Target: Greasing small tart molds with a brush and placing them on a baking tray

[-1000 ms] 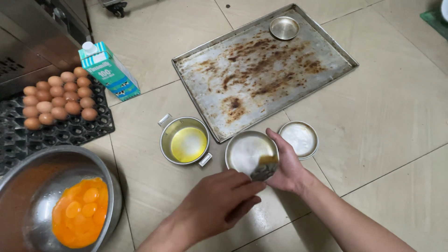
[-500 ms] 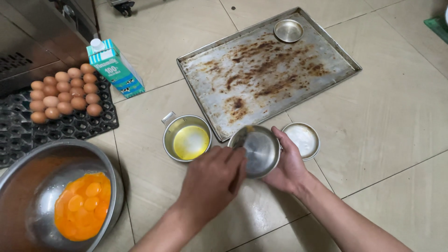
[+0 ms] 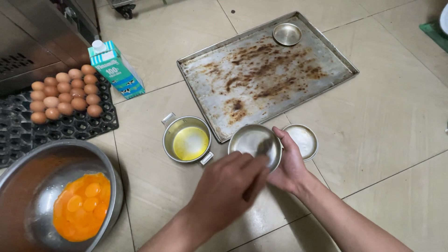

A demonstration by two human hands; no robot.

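Head view. Right hand [image 3: 290, 164] grips a small round metal tin [image 3: 255, 143] by its rim, tilted above the floor tiles. Left hand [image 3: 227, 190] is closed on a brush [image 3: 261, 154] inside it. One tin [image 3: 287, 33] already sits on the stained baking tray [image 3: 326, 79]; another tin [image 3: 302, 140] waits beside, near the pot of yellow oil [image 3: 187, 140].

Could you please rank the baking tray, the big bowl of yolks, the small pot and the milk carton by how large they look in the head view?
1. Baking tray
2. Bowl of yolks, cut off by the frame edge and nearer the camera, so unsure
3. Small pot and milk carton look about alike
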